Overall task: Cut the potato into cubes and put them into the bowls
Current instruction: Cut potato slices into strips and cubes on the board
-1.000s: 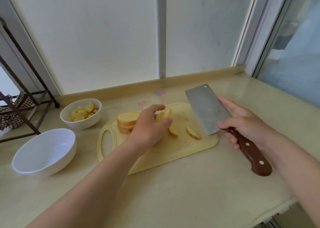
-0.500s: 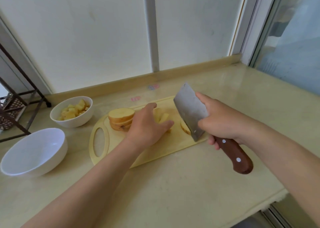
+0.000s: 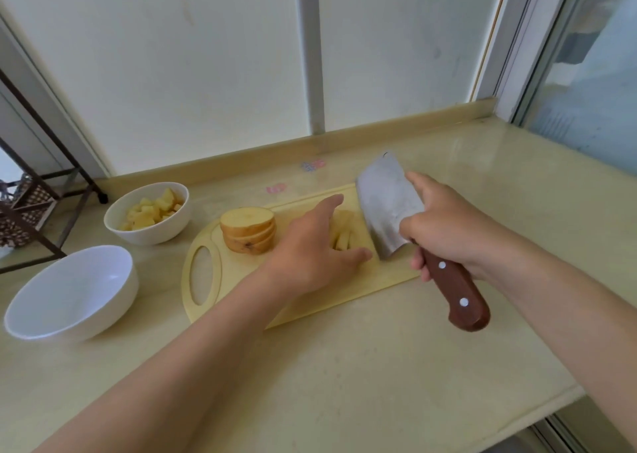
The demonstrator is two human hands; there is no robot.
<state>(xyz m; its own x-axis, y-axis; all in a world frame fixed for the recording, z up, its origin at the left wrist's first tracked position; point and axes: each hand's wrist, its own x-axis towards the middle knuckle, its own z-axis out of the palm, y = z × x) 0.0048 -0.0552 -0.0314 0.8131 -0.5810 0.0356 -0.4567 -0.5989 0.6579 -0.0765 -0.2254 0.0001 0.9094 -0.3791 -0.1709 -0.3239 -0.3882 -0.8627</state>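
Dark metal rack [image 3: 101, 197] at far left on beige counter [image 3: 344, 366]; small pink stickers [image 3: 275, 188] near frosted window [image 3: 206, 73].

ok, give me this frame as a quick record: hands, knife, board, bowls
left hand: presses on potato strips on the board
right hand: grips knife, blade just right of the strips
board: yellow, on the counter
potato slices: stacked on the board, left of the left hand
far bowl: holds potato cubes
near bowl: nothing in it
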